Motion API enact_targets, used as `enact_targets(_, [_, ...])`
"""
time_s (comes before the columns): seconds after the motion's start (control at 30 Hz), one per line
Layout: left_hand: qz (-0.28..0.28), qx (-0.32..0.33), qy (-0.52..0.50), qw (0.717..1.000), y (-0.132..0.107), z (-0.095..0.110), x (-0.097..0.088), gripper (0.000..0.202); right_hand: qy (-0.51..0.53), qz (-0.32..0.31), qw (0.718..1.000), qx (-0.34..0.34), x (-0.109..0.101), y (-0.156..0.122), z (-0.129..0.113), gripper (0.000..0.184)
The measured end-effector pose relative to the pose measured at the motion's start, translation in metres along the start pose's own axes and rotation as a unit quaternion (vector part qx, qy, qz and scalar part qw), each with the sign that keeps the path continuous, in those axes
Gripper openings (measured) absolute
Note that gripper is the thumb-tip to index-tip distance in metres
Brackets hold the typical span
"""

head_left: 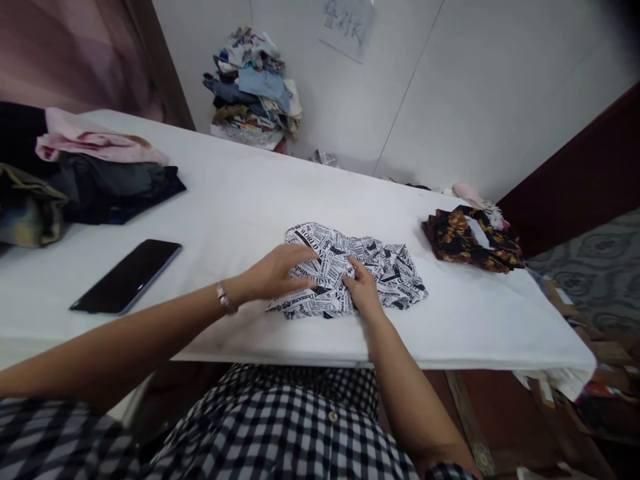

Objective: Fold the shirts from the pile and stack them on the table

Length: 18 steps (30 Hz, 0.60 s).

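A black-and-white newspaper-print shirt (330, 267) lies partly folded in front of me, near the front edge of the white-covered table. My left hand (283, 270) is over its left part, thumb and fingers apart, holding nothing; whether the fingertips touch the cloth is hard to tell. At the shirt's middle, my right hand (364, 288) has a fold of the fabric between thumb and fingers. The shirt's right part spreads out loosely creased beyond that hand.
On the left lie a black phone (127, 277) and a pile of folded clothes (110, 180). To the right sits a dark floral folded garment (473, 239). A tall clothes stack (255, 90) stands behind the table (225, 187), below a handwritten paper (347, 27) on the wall.
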<state>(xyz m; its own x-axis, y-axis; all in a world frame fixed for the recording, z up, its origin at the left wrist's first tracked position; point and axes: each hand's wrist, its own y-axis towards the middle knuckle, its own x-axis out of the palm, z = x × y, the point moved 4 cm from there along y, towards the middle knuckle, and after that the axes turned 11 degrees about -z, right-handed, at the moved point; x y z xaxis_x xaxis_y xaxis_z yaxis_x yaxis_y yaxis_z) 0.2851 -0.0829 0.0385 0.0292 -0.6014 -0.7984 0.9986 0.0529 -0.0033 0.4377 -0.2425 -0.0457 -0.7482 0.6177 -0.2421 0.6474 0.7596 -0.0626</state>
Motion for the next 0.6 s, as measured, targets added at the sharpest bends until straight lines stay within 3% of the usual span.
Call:
enact_targets(0.1, [-0.05,0.01,0.007,0.999,-0.034,0.007,0.029,0.065,0.018,-0.006,1.0,0.001,-0.001,0.001,0.001,0.064])
enact_targets(0.2, [-0.049,0.015,0.048,0.998,-0.045,0.005,0.044,0.059,0.037,-0.01,0.999,0.004,-0.001,0.002,0.001,0.066])
enact_targets(0.33, [-0.011,0.063,0.115,0.991,-0.039,0.008,0.041,0.025,0.018,-0.001,1.0,-0.005,-0.003,0.002,0.0,0.062])
enact_targets(0.47, [0.054,0.113,0.207,0.97,-0.03,0.012,0.033,0.024,0.02,0.011,0.999,-0.031,-0.003,0.003,0.003,0.057])
enact_targets(0.6, [0.068,0.142,0.308,0.938,-0.023,0.007,0.043,0.022,0.021,0.011,0.998,-0.056,-0.002,0.006,0.005,0.053])
